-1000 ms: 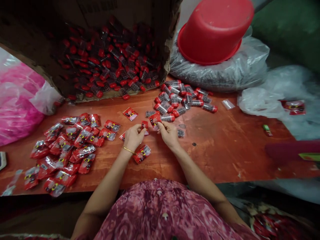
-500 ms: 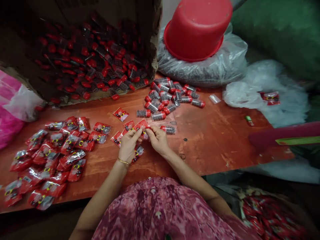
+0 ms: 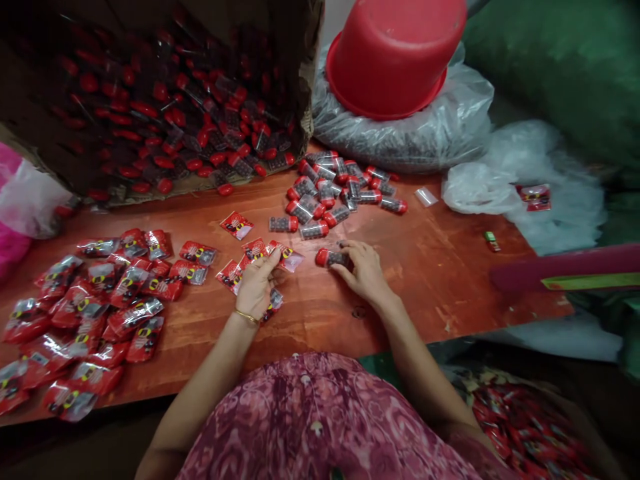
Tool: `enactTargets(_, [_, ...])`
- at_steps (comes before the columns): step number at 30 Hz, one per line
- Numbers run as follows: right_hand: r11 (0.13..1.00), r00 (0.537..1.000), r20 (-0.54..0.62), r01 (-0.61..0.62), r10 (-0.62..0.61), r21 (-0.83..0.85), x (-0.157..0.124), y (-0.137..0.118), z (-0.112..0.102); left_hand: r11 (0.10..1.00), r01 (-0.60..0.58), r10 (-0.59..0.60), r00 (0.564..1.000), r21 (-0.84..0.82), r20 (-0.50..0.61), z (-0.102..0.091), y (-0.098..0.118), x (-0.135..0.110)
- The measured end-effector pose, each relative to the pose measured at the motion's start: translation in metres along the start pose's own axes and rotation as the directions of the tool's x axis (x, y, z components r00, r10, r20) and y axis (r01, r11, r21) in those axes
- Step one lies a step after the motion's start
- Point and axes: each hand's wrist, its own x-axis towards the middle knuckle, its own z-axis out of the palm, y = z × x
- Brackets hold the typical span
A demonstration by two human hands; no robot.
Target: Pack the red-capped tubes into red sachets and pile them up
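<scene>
My left hand (image 3: 256, 287) pinches a small red printed packet (image 3: 289, 257) by its left end, above other flat packets (image 3: 229, 275) on the table. To the right, my right hand (image 3: 369, 270) has its thumb and fingers closed round a small clear bottle (image 3: 326, 258) with a red cap and dark contents. The bottle lies on its side, its cap pointing left and its far end hidden by my fingers. One more printed packet (image 3: 237, 225) lies beyond my left hand. Partly under my left wrist is a filled packet (image 3: 274, 303).
Filled red packets (image 3: 90, 303) are heaped at the left of the table (image 3: 310, 320). Red-capped bottles (image 3: 327, 193) lie in a loose pile ahead, beside a large carton (image 3: 307, 80) of them. A red tub (image 3: 395, 60) stands upside down on a plastic sack (image 3: 400, 143).
My right hand has left the packet held with my left hand and moved right to the lone bottle. My left hand still holds the packet. The view has shifted slightly.
</scene>
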Motion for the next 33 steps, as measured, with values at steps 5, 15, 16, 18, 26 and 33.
enactTargets(5, [0.861,0.987,0.048,-0.157,0.153,0.484,-0.017,-0.027,0.001,0.999,0.029,-0.029,1.000,-0.038,0.001,0.001,-0.001,-0.001])
enactTargets(15, [0.486,0.940,0.255,-0.336,0.227,0.807,-0.017,-0.071,-0.002,0.995,-0.081,0.078,0.995,0.056,0.054,0.003,-0.005,-0.010])
enactTargets(16, [0.486,0.940,0.252,-0.336,0.232,0.807,-0.016,-0.072,0.000,0.993,-0.105,0.102,0.993,0.059,0.057,0.003,-0.006,-0.011])
enactTargets(18, [0.484,0.940,0.241,-0.331,0.241,0.810,-0.015,-0.073,0.002,0.988,-0.151,0.148,0.987,0.046,0.059,0.003,-0.006,-0.011])
enactTargets(26, [0.460,0.953,0.196,-0.285,0.232,0.841,-0.014,-0.086,0.007,0.981,-0.174,0.183,0.977,-0.082,0.112,0.014,-0.014,-0.014])
enactTargets(33, [0.491,0.942,0.148,-0.287,0.303,0.822,-0.014,-0.093,0.018,0.975,-0.175,0.186,0.980,-0.138,0.072,0.017,-0.022,-0.016])
